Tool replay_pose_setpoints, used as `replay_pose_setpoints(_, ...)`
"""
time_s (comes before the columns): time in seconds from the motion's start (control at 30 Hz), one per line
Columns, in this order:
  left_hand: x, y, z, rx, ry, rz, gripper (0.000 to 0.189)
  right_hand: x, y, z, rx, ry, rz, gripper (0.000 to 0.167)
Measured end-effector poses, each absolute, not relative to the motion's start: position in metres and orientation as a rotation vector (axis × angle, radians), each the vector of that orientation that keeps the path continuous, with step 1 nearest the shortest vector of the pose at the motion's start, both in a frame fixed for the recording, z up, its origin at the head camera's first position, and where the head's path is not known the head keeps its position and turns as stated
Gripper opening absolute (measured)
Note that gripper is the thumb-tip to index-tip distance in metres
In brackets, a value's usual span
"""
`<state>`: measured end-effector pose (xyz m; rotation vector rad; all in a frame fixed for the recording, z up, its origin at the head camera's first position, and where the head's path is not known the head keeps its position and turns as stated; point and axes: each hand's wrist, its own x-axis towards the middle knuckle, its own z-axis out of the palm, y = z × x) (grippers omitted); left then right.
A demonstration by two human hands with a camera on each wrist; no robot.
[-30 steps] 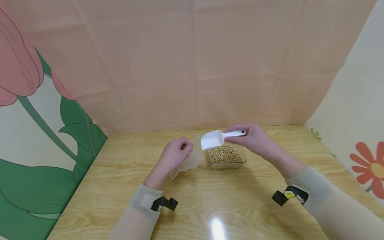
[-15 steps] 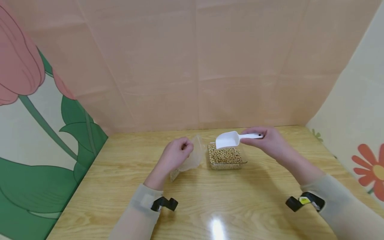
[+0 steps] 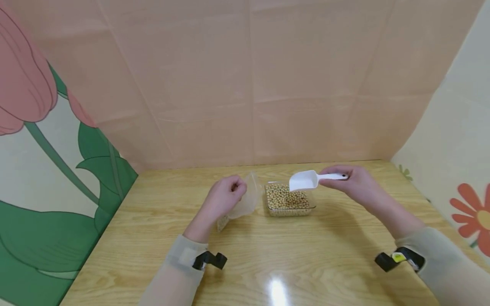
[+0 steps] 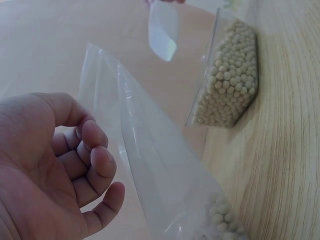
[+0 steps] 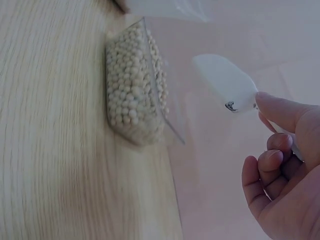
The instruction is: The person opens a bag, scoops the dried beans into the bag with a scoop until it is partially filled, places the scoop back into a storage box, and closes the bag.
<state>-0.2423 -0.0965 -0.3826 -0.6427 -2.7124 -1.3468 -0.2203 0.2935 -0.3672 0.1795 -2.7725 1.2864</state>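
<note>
My left hand [image 3: 223, 197] pinches the upper edge of a clear plastic bag [image 3: 246, 199] and holds it upright on the table. Some pale round beans [image 4: 220, 220] lie in the bottom of the bag, visible in the left wrist view. In my right hand [image 3: 357, 185] is a white scoop [image 3: 304, 181], gripped by its handle. Its bowl is held over the right part of a clear rectangular container [image 3: 289, 212] full of the same beans [image 3: 281, 196], and looks empty. The left thumb's contact with the bag is hidden in the head view.
The wooden table [image 3: 275, 250] holds the bag and the container side by side. A pinkish sheet [image 3: 245, 93] stands behind the table's back edge. Flower-printed panels close off the left [image 3: 103, 170] and right [image 3: 451, 140] sides.
My right hand has drawn the scoop to the right, from beside the bag's mouth to over the container's right part. The left hand and bag stay nearly still.
</note>
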Motion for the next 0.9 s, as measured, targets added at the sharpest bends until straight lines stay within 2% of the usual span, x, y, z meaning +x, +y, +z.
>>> replay_pose_setpoints(0.63, -0.241, -0.098, -0.381, -0.638, -2.723, -1.381, 0.022, -0.229, 0.314, -0.382, 0.173, -2.853, 1.179, 0.054)
replay_pose_setpoints(0.9, -0.241, -0.098, -0.381, -0.625, -2.732, -1.380, 0.022, -0.233, 0.315, -0.379, 0.259, -2.863, 1.071, 0.042)
